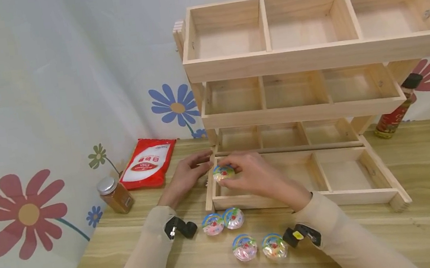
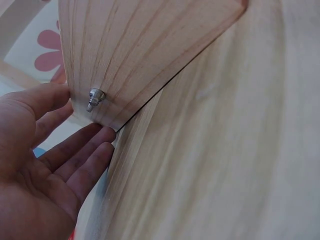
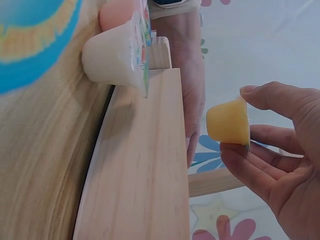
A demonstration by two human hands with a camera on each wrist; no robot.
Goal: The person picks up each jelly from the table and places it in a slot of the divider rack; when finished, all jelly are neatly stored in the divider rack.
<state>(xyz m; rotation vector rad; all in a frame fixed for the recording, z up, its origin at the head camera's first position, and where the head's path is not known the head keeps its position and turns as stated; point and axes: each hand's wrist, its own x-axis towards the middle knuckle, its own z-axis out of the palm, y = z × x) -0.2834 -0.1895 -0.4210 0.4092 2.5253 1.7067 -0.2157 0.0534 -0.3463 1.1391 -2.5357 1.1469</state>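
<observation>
My right hand [image 1: 254, 174] pinches a jelly cup [image 1: 223, 173] by its rim, over the left part of the rack's lowest tray [image 1: 256, 198]. Yellow jelly shows through the cup [image 3: 226, 121] in the right wrist view. My left hand [image 1: 188, 176] rests its fairly straight fingertips against the left side of the wooden rack [image 1: 323, 56]. Close by in the left wrist view is a metal bolt [image 2: 95, 99] on the side panel [image 2: 135, 55]. In front of the rack, several more jelly cups [image 1: 245, 247] lie on the table, pink and pale ones among them.
Left of the rack lie a red and white bag [image 1: 147, 163] and a spice jar [image 1: 115, 194] with a silver lid. A dark-capped bottle [image 1: 395, 110] stands behind the rack's right side. The rack's upper trays [image 1: 311, 58] overhang the lowest one. A flowered curtain [image 1: 69, 80] hangs behind.
</observation>
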